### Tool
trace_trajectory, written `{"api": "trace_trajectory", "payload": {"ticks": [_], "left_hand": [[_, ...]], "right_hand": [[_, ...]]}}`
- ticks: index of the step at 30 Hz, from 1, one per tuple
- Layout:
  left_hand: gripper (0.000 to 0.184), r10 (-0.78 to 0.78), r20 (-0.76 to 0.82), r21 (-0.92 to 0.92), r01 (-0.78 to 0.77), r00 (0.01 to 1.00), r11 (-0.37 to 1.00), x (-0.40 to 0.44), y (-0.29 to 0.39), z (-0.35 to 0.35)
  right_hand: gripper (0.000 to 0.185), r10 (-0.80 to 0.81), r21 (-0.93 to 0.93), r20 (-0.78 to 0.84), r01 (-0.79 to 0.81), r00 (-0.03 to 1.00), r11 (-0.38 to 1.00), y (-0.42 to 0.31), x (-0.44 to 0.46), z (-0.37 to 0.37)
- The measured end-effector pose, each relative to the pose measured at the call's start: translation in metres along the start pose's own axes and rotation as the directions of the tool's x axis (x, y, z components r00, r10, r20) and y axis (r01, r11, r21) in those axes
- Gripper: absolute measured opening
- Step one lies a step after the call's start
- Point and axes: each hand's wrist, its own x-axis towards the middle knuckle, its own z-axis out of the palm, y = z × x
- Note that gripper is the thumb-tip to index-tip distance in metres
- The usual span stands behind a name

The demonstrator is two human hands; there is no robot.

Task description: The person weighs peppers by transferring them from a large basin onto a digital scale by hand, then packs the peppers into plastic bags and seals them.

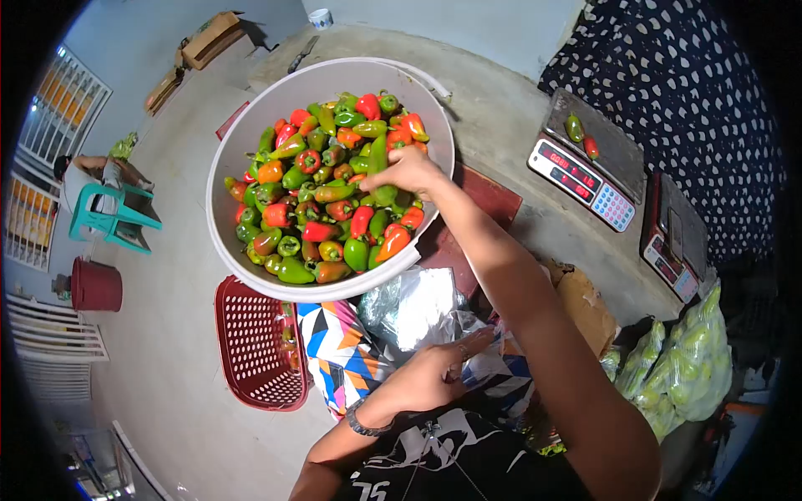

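A large white round tub [221, 225] full of red, green and orange peppers [320, 232] fills the upper middle. Over its right side, my right hand [411, 173] has its thumb and fingers closed round a long green pepper [378, 156]. Lower down, in front of my body, my left hand [428, 374] is closed beside clear plastic bags [422, 305]; what it holds, if anything, is too hidden to name. Colourful patterned cloth [330, 346] lies under and beside that hand.
A red perforated basket [251, 351] stands below the tub. Two digital scales [585, 185] are on the right ledge, one bearing two peppers [575, 128]. Bagged green produce [689, 363] lies lower right. Far left are a person [100, 171], a teal chair [121, 209] and a red bucket [96, 285].
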Motion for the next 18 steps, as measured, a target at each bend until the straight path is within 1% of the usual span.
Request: {"api": "trace_trajectory", "payload": {"ticks": [1,2,3,4,5,6,7,8,10,12,14,15,16,17,18], "left_hand": [[0.015,-0.012,0.015,-0.006,0.012,1.000,1.000,0.000,0.003,-0.003],[0.013,-0.072,0.035,0.006,0.072,0.997,0.997,-0.002,0.014,-0.008],[0.013,-0.058,0.029,0.001,0.058,0.998,0.998,-0.001,0.014,-0.010],[0.012,-0.044,0.022,-0.004,0.044,0.999,0.999,0.000,0.013,-0.012],[0.014,0.030,-0.001,-0.026,-0.030,1.000,0.999,-0.003,-0.002,-0.006],[0.018,0.051,-0.004,-0.038,-0.051,0.999,0.998,-0.002,-0.006,-0.004],[0.022,0.072,-0.006,-0.051,-0.072,0.997,0.996,-0.002,-0.011,-0.001],[0.024,0.039,0.020,-0.056,-0.037,0.999,0.998,0.000,-0.011,0.001],[0.029,-0.010,0.070,-0.095,0.017,0.997,0.995,0.009,-0.006,0.004],[0.036,-0.050,0.121,-0.165,0.070,0.991,0.984,0.017,0.006,0.006],[0.044,-0.082,0.165,-0.140,0.106,0.983,0.984,0.023,0.008,0.009],[0.052,-0.065,0.170,-0.115,0.085,0.983,0.990,0.022,-0.001,0.012],[0.060,-0.048,0.174,-0.090,0.064,0.984,0.994,0.020,-0.010,0.016],[0.073,0.006,0.158,-0.051,0.002,0.987,0.999,0.014,-0.046,0.027],[0.079,0.010,0.154,-0.038,-0.004,0.988,0.999,0.012,-0.052,0.027]], "right_hand": [[0.048,-0.055,0.383,0.001,0.051,0.998,0.922,-0.004,-0.015,-0.006],[0.042,-0.185,0.659,0.038,0.114,0.982,0.744,-0.006,-0.035,-0.020],[0.036,-0.324,0.863,0.034,0.135,0.946,0.487,0.000,-0.053,-0.042],[0.038,-0.320,0.893,-0.045,0.182,0.946,0.412,0.015,-0.072,-0.066],[0.040,-0.303,0.917,-0.124,0.226,0.945,0.329,0.031,-0.094,-0.085],[0.043,-0.323,0.849,-0.318,0.419,0.892,0.322,0.031,-0.119,-0.096],[0.045,-0.267,0.844,-0.441,0.497,0.857,0.202,0.042,-0.136,-0.120],[0.047,-0.206,0.808,-0.556,0.582,0.805,0.091,0.053,-0.153,-0.143],[0.049,-0.009,0.798,-0.590,0.582,0.807,-0.154,0.062,-0.176,-0.178],[0.051,0.101,0.770,-0.605,0.612,0.790,-0.177,0.062,-0.204,-0.196],[0.054,0.156,0.780,-0.589,0.608,0.793,-0.148,0.071,-0.210,-0.210],[0.055,0.185,0.785,-0.580,0.605,0.794,-0.137,0.077,-0.212,-0.217],[0.056,0.217,0.790,-0.586,0.610,0.780,-0.058,0.089,-0.210,-0.229],[0.054,0.243,0.832,-0.551,0.549,0.798,0.082,0.095,-0.212,-0.250],[0.052,0.274,0.856,-0.514,0.469,0.813,0.216,0.100,-0.215,-0.273]]}}
